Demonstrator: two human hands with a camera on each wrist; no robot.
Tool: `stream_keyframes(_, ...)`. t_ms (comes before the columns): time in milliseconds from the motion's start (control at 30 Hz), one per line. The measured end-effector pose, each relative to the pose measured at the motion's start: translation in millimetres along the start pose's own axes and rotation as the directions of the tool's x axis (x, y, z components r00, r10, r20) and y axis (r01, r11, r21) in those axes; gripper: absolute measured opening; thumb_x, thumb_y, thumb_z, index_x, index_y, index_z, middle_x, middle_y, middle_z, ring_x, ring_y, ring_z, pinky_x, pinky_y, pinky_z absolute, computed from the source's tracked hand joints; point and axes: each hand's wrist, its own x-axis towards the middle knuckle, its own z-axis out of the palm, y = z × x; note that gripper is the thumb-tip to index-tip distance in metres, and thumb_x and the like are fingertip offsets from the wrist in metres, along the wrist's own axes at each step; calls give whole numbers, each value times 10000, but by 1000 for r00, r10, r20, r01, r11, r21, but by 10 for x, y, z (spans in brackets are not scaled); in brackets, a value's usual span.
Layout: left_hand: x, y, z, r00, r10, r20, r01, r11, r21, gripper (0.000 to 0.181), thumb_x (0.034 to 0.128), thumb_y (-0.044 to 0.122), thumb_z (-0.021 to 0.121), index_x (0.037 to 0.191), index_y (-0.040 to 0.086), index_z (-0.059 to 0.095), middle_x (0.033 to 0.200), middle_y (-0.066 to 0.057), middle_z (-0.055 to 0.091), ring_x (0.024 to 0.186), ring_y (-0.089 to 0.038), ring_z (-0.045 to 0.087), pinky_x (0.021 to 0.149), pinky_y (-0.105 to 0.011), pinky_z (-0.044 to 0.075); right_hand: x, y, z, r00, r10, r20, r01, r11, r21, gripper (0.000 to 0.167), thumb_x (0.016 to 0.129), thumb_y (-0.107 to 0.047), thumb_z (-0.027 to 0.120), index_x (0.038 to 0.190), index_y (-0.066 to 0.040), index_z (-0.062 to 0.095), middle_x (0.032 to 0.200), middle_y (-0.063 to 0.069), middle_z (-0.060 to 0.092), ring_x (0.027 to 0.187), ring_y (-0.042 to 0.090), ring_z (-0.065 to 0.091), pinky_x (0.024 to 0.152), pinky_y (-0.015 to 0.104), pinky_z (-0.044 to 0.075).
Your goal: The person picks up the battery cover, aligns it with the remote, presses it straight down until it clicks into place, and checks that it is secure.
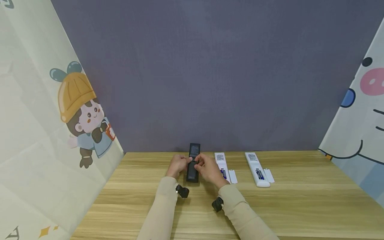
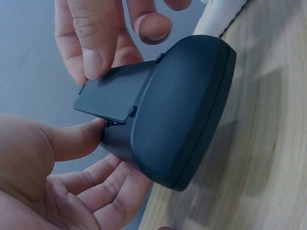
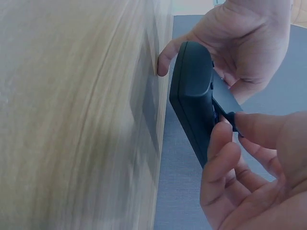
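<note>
Lying beneath the left hand [image 1: 177,166] and right hand [image 1: 210,170] is a wooden table [image 1: 120,200]; the left hand grips the black remote [image 2: 180,112] between them; two white remotes [image 1: 252,162] lie right of the right hand, which pinches the black remote's tilted cover [image 2: 117,93].

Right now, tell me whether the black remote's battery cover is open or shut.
Ajar: in the left wrist view, the battery cover stands tilted off the black remote, with a dark gap beneath its edge.

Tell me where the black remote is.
In the head view, the black remote is between the left hand and right hand, left of the nearest white remote.
</note>
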Motion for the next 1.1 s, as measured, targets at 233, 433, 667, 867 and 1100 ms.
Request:
stream_keyframes(233, -13, 18, 7, 1000, -1, 8, 1, 1000, -12, 282, 994, 209, 667, 1095, -47, 728, 977, -125, 720, 782, -171, 618, 852, -450, 549, 3, 17, 1, 1000, 8, -1, -8, 998, -56, 163, 951, -101, 720, 1093, -99, 639, 830, 60, 684, 608, 125, 600, 574, 293, 487)
stream_keyframes(433, -8, 18, 4, 1000, -8, 13, 9, 1000, -17, 282, 994, 210, 671, 1098, -46, 726, 985, -130, 720, 791, -175, 618, 851, -446, 544, 1, 23, 11, 1000, 22, -3, -23, 995, -102, 182, 951, -133, 727, 1112, -114, 642, 798, 28, 645, 613, 131, 557, 584, 293, 452)
stream_keyframes(667, -17, 35, 6, 1000, -15, 13, 16, 999, -42, 275, 995, 205, 667, 1086, -49, 720, 937, -106, 704, 773, -170, 607, 876, -465, 538, -3, 28, 18, 999, 43, -4, -43, 991, -124, 193, 960, -154, 719, 1138, -128, 649, 832, 23, 649, 649, 138, 560, 597, 297, 448)
stream_keyframes(867, -19, 37, 6, 1000, -20, 19, 21, 998, -53, 269, 1000, 199, 659, 1093, -46, 717, 960, -109, 709, 774, -159, 613, 883, -466, 545, -21, 25, 16, 999, 42, -8, -43, 991, -123, 209, 953, -162, 728, 1145, -125, 654, 830, 22, 646, 652, 131, 555, 602, 293, 445)
stream_keyframes(1100, -8, 27, 5, 1000, -4, 13, 4, 999, -49, 261, 996, 181, 658, 1085, -57, 719, 975, -130, 721, 778, -151, 610, 853, -429, 544, -25, 13, 18, 999, 46, -10, -47, 988, -147, 209, 959, -171, 723, 1154, -126, 662, 823, 21, 623, 635, 134, 532, 587, 290, 428)
